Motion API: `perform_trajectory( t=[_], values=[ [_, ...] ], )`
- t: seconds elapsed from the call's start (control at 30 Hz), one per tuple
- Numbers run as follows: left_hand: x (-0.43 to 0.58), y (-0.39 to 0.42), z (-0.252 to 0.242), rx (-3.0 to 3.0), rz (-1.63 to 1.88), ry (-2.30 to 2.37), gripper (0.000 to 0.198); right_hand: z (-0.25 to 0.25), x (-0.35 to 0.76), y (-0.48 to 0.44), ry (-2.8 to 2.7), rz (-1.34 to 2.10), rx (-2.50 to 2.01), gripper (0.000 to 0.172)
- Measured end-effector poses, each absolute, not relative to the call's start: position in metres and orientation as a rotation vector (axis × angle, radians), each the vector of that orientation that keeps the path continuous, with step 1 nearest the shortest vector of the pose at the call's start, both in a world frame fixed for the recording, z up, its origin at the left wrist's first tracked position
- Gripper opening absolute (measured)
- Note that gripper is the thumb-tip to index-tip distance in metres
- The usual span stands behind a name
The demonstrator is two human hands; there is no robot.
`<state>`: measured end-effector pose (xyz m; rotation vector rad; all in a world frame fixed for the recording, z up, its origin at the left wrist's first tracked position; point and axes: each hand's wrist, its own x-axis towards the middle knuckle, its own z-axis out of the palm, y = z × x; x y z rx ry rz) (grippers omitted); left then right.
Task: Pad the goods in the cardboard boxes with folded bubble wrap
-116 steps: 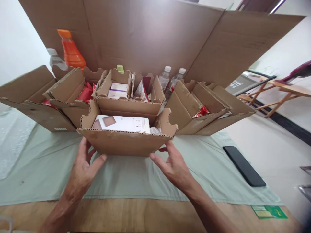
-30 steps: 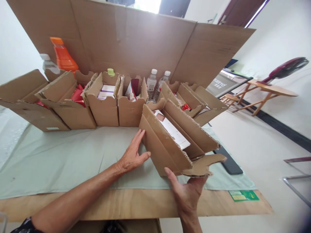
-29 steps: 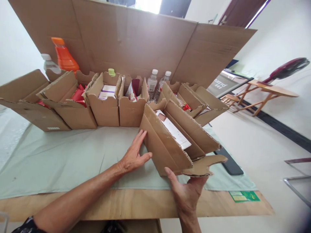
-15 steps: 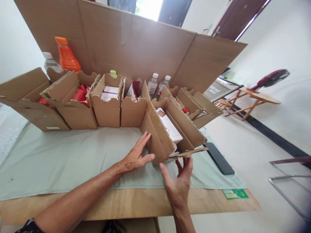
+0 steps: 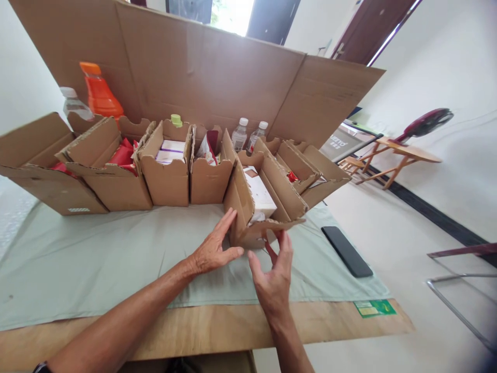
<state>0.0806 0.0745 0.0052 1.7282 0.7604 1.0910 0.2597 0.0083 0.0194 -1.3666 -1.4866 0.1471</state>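
An open cardboard box [image 5: 254, 235] with a white carton [image 5: 259, 194] inside juts out in front of the row of boxes, at an angle. My left hand [image 5: 212, 251] lies along its left side, fingers stretched out, fingertips at the cardboard. At its front end is my right hand [image 5: 274, 277], thumb and fingers apart, fingertips up against the front wall. Neither hand grasps anything.
More cardboard boxes [image 5: 171, 184] with packets and cartons line up to the left, others [image 5: 289, 158] to the right. Behind them stand bottles [image 5: 101, 96] and a tall cardboard panel [image 5: 217, 77]. A black phone-like slab [image 5: 347, 251] lies on the green cloth [image 5: 155, 269].
The box with the white carton has shifted back and to the left, its front end turned inward. My right hand has followed it. My left hand stays at its side.
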Motion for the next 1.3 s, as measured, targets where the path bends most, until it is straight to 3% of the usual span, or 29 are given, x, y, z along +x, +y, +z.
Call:
perform_trajectory(
  t=[0.07,0.27,0.5,0.93,1.1,1.3],
  values=[
    [0.080,0.077,0.001,1.689,1.108,0.796,0.096,0.020,0.261,0.015,-1.544,0.101,-1.391,0.081],
    [0.080,0.077,-0.010,1.584,1.119,0.892,0.091,0.023,0.261,0.007,-1.813,-0.039,-1.399,0.045],
    [0.083,0.076,-0.015,1.548,1.127,0.931,0.096,0.028,0.264,0.061,-1.969,0.024,-1.477,0.063],
    [0.084,0.073,-0.006,1.526,1.095,0.968,0.088,0.023,0.268,0.115,-2.028,0.114,-1.433,0.069],
    [0.086,0.074,-0.001,1.453,1.151,0.979,0.076,0.070,0.244,0.110,-1.973,0.149,-1.311,0.056],
    [0.087,0.077,-0.001,1.268,1.304,1.040,0.047,0.140,0.175,0.152,-2.182,0.238,-1.498,0.074]
  ],
)
